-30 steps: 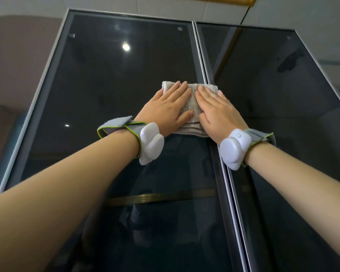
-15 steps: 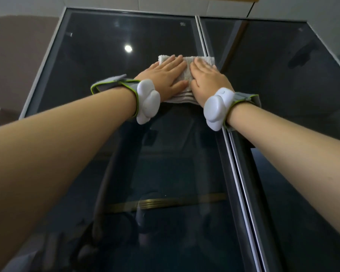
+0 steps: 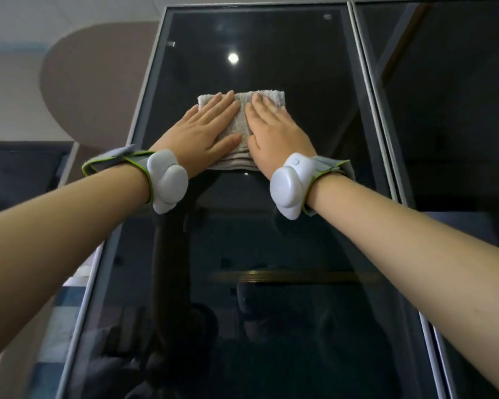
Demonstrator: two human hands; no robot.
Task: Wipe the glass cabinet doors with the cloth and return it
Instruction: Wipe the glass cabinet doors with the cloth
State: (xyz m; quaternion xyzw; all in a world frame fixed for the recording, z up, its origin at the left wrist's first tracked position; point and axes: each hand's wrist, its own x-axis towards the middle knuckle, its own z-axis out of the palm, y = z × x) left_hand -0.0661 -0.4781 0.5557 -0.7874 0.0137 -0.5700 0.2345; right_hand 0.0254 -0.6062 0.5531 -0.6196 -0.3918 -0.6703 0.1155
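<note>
The folded grey cloth [image 3: 242, 122] lies flat against the upper part of the left glass door [image 3: 271, 254]; the left hand [image 3: 205, 133] and right hand [image 3: 274, 133] press it side by side, palms down, fingers straight and nearly together, pinching nothing; a white wrist device [image 3: 167, 180] sits on each forearm; the right glass door [image 3: 450, 110] adjoins.

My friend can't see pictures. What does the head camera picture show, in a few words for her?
Two bare hands, left hand and right hand, press a folded grey cloth flat against the dark left door of a tall glass cabinet. Each wrist wears a white band. The right door is beside it, untouched.
</note>
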